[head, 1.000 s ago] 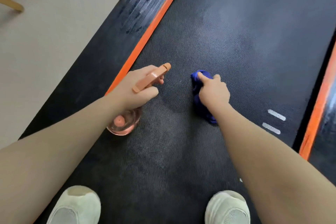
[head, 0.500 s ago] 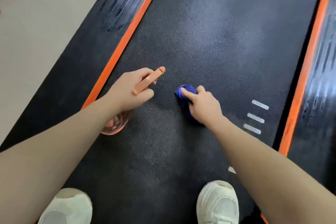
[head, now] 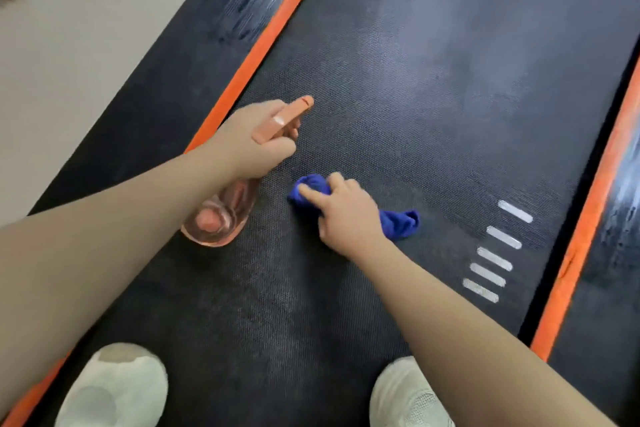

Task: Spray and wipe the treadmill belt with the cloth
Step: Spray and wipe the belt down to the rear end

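At mid-frame, a bunched blue cloth (head: 398, 222) is gripped and pressed on the treadmill belt (head: 433, 87) by the right hand (head: 346, 215). An orange spray bottle (head: 221, 218) is clasped by the left hand (head: 256, 142). Wiping seems underway; hazy patches at upper right are judged still unwiped.

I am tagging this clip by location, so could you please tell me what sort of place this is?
Probably a home or a small gym room, though I cannot tell which. The person stands on a treadmill belt edged by an orange stripe, and pale smooth floor lies beside the machine.
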### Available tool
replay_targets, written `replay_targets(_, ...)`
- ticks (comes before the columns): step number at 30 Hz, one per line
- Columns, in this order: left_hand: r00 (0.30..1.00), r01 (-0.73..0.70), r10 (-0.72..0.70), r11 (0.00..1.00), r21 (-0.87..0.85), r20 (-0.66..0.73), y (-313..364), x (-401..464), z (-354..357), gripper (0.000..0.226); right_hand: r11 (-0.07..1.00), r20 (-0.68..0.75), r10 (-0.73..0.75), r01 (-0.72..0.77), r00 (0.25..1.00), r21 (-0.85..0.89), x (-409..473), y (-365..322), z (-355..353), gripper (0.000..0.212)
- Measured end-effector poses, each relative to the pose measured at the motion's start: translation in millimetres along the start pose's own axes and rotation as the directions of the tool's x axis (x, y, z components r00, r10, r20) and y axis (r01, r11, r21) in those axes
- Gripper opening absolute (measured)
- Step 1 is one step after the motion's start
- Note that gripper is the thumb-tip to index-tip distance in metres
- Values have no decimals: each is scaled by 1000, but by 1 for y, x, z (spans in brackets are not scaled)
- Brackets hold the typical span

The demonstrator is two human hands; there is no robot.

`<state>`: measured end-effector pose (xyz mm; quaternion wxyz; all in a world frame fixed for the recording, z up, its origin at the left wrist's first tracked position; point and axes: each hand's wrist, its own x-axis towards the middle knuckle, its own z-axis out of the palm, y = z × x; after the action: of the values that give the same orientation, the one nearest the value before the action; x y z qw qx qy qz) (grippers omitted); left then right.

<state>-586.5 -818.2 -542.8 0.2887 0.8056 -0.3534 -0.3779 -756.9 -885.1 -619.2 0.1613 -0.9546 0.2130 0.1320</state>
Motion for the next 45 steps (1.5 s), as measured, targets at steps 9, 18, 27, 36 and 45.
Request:
replay_targets(9,952,109,-194,937,-332,-237,-39,-9,-26,30,900,-74,435,-432,898,50,77,16,-27,52)
replay_targets(18,935,114,-245,891,-439,-255,-55,-29,-39,22,954,117,-240,256,964,-153,84,-59,-7,51)
replay_targets(27,826,257,-475,796,-548,-304,-100,-49,-54,36,962,72,-273,272,959,27,89,-103,5,45)
replay_targets(36,819,180,-470,754,-632,-328,-96,-34,-90,33,920,-318,170,-34,933,391,169,-73,-39,43)
replay_targets(45,716,71,-549,672,-737,-431,-117,-40,-99,24,977,-113,-148,127,982,-172,226,-139,-55,52)
